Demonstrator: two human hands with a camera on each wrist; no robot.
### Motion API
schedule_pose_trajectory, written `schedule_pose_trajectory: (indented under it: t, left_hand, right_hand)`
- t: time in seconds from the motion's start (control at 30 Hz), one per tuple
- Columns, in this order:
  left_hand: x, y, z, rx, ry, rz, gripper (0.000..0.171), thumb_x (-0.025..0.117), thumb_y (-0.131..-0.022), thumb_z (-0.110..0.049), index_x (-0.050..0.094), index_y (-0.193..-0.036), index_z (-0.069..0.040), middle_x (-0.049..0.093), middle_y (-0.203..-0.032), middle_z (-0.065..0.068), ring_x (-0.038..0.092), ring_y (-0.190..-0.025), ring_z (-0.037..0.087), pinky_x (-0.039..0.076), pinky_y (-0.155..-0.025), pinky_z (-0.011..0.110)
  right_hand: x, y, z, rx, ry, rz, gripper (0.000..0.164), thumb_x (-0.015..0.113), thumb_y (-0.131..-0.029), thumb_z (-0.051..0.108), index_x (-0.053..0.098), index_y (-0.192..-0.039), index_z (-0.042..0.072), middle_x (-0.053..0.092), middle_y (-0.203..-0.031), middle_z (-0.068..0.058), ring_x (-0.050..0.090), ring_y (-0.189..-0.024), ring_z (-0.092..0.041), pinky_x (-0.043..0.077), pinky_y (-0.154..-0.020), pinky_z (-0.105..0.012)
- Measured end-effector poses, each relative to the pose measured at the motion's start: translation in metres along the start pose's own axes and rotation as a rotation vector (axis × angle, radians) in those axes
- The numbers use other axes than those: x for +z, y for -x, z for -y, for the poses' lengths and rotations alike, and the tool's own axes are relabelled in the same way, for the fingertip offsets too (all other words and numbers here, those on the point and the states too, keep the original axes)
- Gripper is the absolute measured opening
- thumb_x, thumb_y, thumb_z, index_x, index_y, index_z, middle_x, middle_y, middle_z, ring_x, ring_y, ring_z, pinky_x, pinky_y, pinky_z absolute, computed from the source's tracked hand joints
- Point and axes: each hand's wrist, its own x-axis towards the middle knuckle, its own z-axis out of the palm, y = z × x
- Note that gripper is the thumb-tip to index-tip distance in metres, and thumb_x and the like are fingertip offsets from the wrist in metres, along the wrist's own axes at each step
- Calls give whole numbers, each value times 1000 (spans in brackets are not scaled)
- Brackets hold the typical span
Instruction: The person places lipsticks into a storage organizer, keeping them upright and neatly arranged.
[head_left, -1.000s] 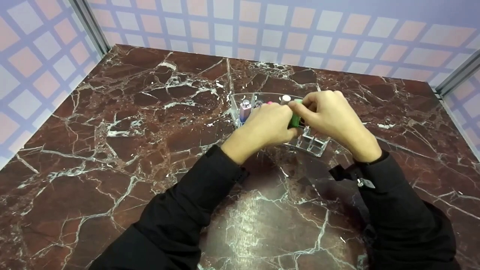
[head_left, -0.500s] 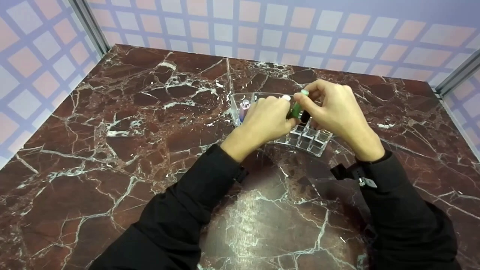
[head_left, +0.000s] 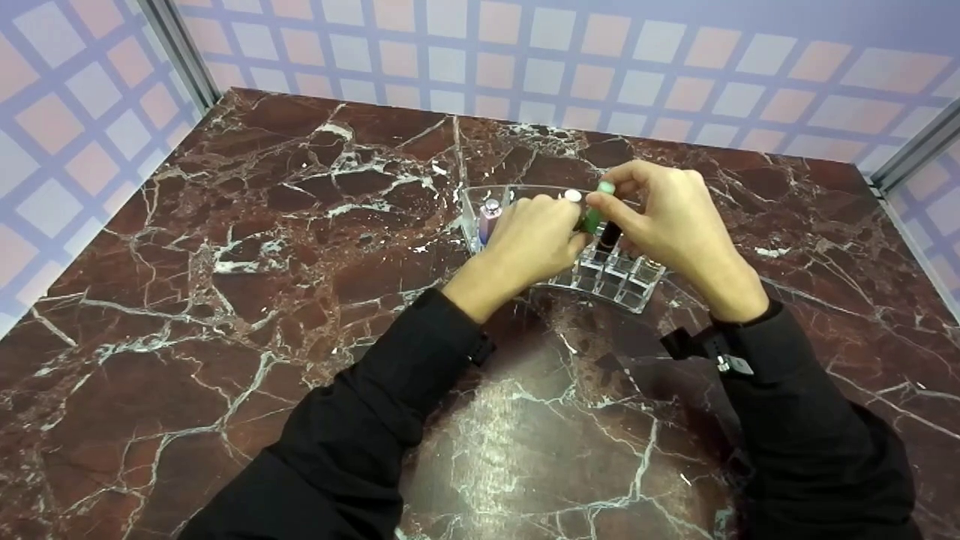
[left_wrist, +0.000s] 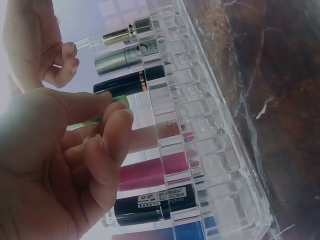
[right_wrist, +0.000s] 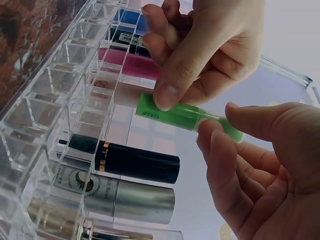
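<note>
A green lipstick tube (right_wrist: 167,112) with a paler end is held between both hands above a clear acrylic lipstick organizer (head_left: 630,294). My left hand (head_left: 529,240) pinches its darker green body between thumb and fingers. At the pale end, my right hand (head_left: 667,225) has thumb and fingertips around the tube. Just in front of the tube, a black tube with a gold band (right_wrist: 140,162) stands in a slot, as does a silver tube (right_wrist: 125,197) with an eye picture. In the left wrist view, fingers hide most of the green tube.
Other tubes stand in the organizer: a pink one (left_wrist: 155,171), a black one with a white label (left_wrist: 150,207), a purple-blue one (head_left: 489,219) and a gold-banded one (left_wrist: 120,35). Beneath lies a dark red marbled tabletop (head_left: 300,225), with patterned panels (head_left: 450,52) behind.
Over the last second both hands rose slightly, lifting and tilting the green tube; the right hand moved up and back. The black tube came into sight. Little has moved in the last half second.
</note>
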Motion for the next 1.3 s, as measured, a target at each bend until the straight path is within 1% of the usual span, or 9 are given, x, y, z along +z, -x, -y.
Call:
schedule_pose_trajectory:
  t: [0.1,0.27,0.37,0.5,0.6,0.7,0.9,1.07,1.3]
  left_hand:
    - [0,0,1,-9,-5,-1,17,61,-102,-25,67,-92,-12,62,-79,0,55,-64,14,49,-59,25]
    - [1,0,1,-14,-1,-7,16,62,-101,-24,68,-95,-11,64,-81,1,56,-66,14,49,-60,25]
    - [2,-1,3,-16,9,-10,15,63,-101,-23,69,-98,-10,66,-83,2,58,-67,15,50,-60,25]
    - [4,-2,4,-27,14,-2,14,63,-101,-24,69,-101,-11,67,-85,2,60,-69,15,51,-62,25]
    - [6,-3,5,-39,8,9,16,63,-101,-26,69,-102,-11,67,-85,2,60,-69,16,51,-63,26]
    - [7,-4,6,-45,0,19,17,63,-102,-27,69,-103,-11,67,-85,2,60,-69,16,51,-63,26]
    - [9,-4,6,-46,9,30,18,62,-102,-26,69,-106,-10,67,-86,2,59,-69,15,50,-62,25]
    - [11,-4,7,-50,29,39,17,62,-102,-25,69,-107,-10,68,-87,2,61,-69,15,51,-61,25]
    - [11,-4,6,-44,3,40,18,62,-102,-26,69,-104,-10,68,-88,4,62,-71,18,53,-63,28]
  right_hand:
    - [-1,0,-1,-1,1,4,36,71,-97,33,69,-117,3,75,-89,-9,63,-49,-13,46,-43,-19]
    - [-2,1,-1,-6,7,15,36,70,-98,32,68,-122,5,75,-89,-9,62,-48,-9,46,-42,-20]
    - [-3,1,-2,-4,15,25,36,69,-98,31,68,-124,6,76,-96,-11,62,-48,-8,45,-42,-20]
    - [-3,0,-2,8,12,60,37,70,-98,29,67,-125,5,74,-110,-13,64,-50,-9,47,-44,-19]
    - [-3,0,-3,18,14,93,36,71,-97,28,67,-124,5,73,-113,-14,65,-52,-11,48,-46,-19]
    - [-2,-1,-3,20,18,113,33,72,-96,27,69,-122,6,74,-110,-14,66,-53,-15,48,-47,-20]
    - [1,-2,-5,24,23,120,28,74,-95,24,70,-117,8,75,-106,-11,68,-55,-22,48,-45,-21]
    - [3,-3,-7,24,29,123,30,74,-94,25,70,-118,7,75,-104,-11,68,-55,-22,49,-48,-20]
    - [4,-2,-9,3,39,110,31,74,-95,26,70,-118,5,76,-102,-10,67,-54,-20,48,-51,-19]
